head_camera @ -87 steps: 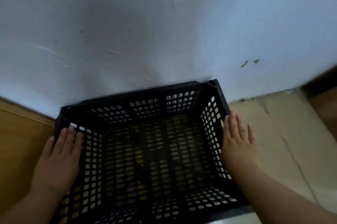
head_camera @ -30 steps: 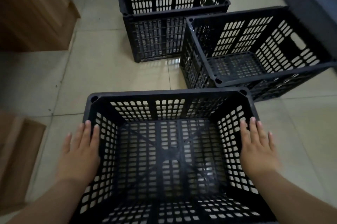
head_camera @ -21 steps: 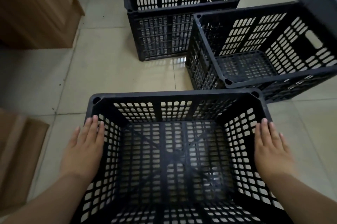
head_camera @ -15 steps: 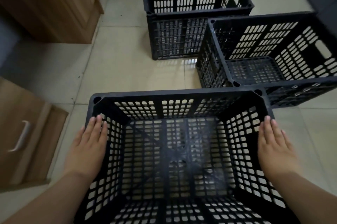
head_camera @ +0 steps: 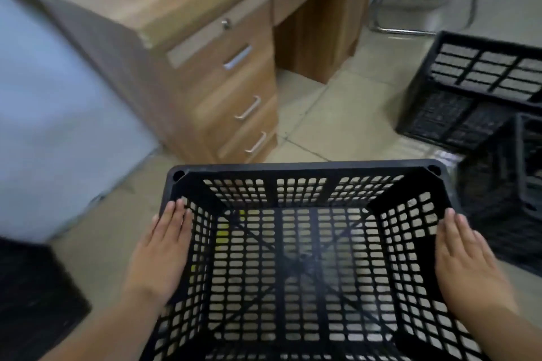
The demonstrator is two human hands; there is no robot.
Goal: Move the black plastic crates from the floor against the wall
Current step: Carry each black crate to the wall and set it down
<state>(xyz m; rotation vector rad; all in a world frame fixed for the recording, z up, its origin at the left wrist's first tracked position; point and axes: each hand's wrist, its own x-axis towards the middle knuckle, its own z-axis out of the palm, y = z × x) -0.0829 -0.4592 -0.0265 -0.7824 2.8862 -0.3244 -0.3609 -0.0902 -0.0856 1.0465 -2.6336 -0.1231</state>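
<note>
A black plastic crate (head_camera: 305,168) with perforated walls fills the lower middle of the head view, open side up and held off the floor. My left hand (head_camera: 161,252) presses flat on its left wall and my right hand (head_camera: 466,261) presses flat on its right wall. Two more black crates stand on the tiled floor at the right: one further back (head_camera: 481,79) and one nearer, blurred, at the right edge (head_camera: 504,202). The pale wall (head_camera: 50,114) is at the left.
A wooden desk (head_camera: 187,2) with a drawer unit (head_camera: 246,90) stands ahead on the left, against the wall. A chair's metal legs (head_camera: 410,29) are at the top right. A dark object (head_camera: 32,296) sits at the lower left. Beige tiled floor (head_camera: 346,114) lies between desk and crates.
The view has swung left with the held crate. The two floor crates have slid to the right edge, and the desk and wall have come into view. Both hands keep their grip.
</note>
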